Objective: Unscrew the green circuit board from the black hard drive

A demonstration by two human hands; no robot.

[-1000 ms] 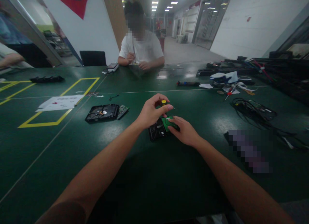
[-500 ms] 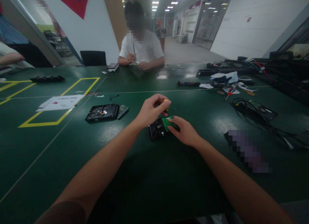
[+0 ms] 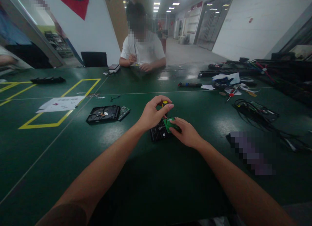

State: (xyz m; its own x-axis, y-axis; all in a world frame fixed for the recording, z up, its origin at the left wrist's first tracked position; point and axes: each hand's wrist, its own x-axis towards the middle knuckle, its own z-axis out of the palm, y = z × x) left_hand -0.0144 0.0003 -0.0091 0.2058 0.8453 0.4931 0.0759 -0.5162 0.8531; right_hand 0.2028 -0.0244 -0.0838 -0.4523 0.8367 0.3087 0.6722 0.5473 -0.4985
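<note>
My left hand (image 3: 156, 111) is closed around a small screwdriver (image 3: 165, 103) with a yellow end, held upright over the far edge of a black hard drive (image 3: 159, 131). Its shaft and tip are mostly hidden by the fingers. On the drive's right part lies a green circuit board (image 3: 167, 124). My right hand (image 3: 184, 131) grips the drive's right side, thumb and fingers pressing on the board. The drive rests flat on the green table.
Left of my hands lie another black drive (image 3: 104, 114) and a small circuit board (image 3: 124, 112). Paper (image 3: 60, 103) lies on yellow tape. Cables (image 3: 253, 114), a red-handled tool (image 3: 231, 95) and a dark cylinder (image 3: 190, 84) are to the right. A person (image 3: 143, 50) sits opposite.
The screwdriver's yellow end has tilted more upright and shifted slightly left as my left fingers changed position. My right hand and the drive stay nearly still.
</note>
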